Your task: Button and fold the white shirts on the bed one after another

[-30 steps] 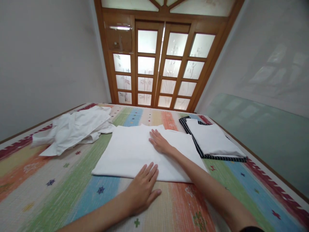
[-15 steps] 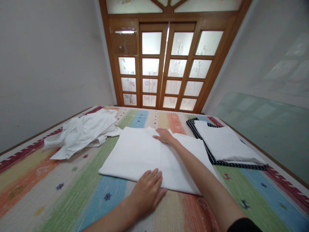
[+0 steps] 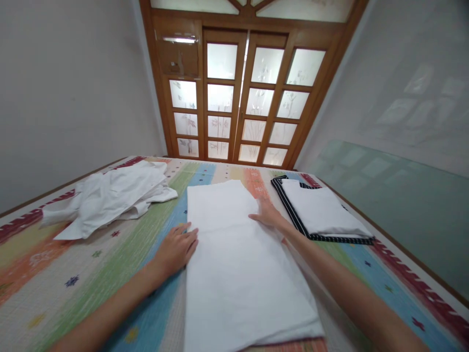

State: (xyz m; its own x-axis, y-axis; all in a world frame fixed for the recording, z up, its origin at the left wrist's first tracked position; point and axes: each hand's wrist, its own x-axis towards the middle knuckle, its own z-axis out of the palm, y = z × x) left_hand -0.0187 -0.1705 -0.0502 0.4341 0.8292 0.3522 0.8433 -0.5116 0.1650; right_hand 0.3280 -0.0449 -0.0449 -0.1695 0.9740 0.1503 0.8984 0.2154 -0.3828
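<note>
A folded white garment (image 3: 227,264) lies lengthwise on the patterned bedspread (image 3: 120,259) in front of me, its near end running out of the bottom of the view. My left hand (image 3: 179,247) rests beside its left edge, fingers extended and their tips touching the cloth. At the right edge, farther up, is my right hand (image 3: 268,213). Its thumb lies over the cloth and stands apart from the other fingers, which are slightly blurred along the edge.
Loose white clothes (image 3: 113,198) lie in a crumpled heap on the left. To the right, a folded white garment (image 3: 322,210) sits on a black striped cloth (image 3: 293,210). A pale green panel (image 3: 395,195) lines the right wall. Wooden doors (image 3: 238,98) with frosted panes stand beyond the bed.
The white garment has turned from lying crosswise to lengthwise and extends nearer to me. My left hand has moved left and forward to its left edge; my right hand has moved right.
</note>
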